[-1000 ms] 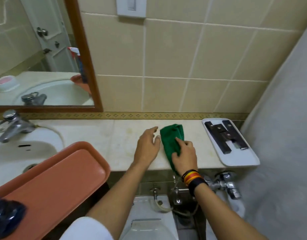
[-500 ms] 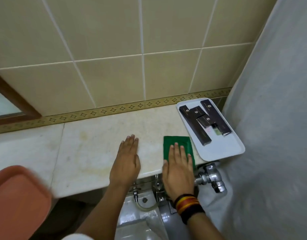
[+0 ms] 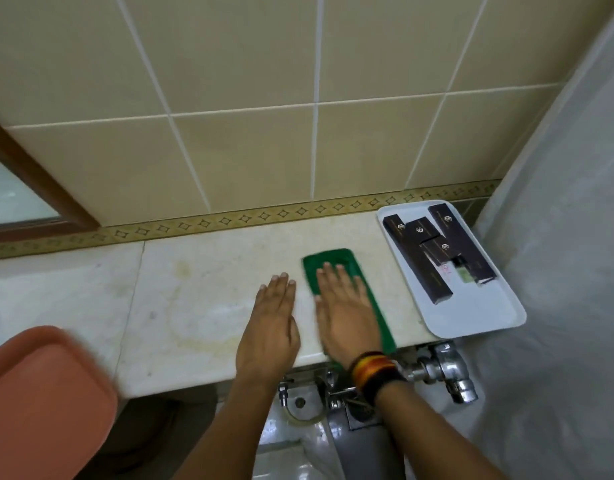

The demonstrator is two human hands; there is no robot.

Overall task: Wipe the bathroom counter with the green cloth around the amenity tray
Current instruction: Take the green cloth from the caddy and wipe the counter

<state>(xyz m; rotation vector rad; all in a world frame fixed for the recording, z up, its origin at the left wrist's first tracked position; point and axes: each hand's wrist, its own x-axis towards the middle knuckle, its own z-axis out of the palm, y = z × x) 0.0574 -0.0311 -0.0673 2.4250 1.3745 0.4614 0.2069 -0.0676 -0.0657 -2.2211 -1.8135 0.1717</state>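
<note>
The green cloth (image 3: pixel 334 260) lies flat and folded long on the pale marble counter (image 3: pixel 194 306), reaching from mid-counter to the front edge. My right hand (image 3: pixel 343 313), with a striped wristband, presses palm-down on the cloth, fingers stretched toward the wall. Just left of it, my left hand (image 3: pixel 271 327) rests flat on the bare counter, holding nothing. The white amenity tray (image 3: pixel 478 317) sits at the counter's right end, apart from the cloth, with several dark boxes (image 3: pixel 420 258) on it.
An orange tray (image 3: pixel 46 393) fills the lower left corner. A chrome flush valve (image 3: pixel 444 368) and a toilet (image 3: pixel 298 445) sit below the counter edge. A grey shower curtain (image 3: pixel 558 271) hangs at the right. Tiled wall and a brown mirror frame (image 3: pixel 39 188) stand behind.
The cloth went from bunched in my right hand to spread flat under my palm. My right hand has slid with it away from the front edge toward the wall. My view shifted right.
</note>
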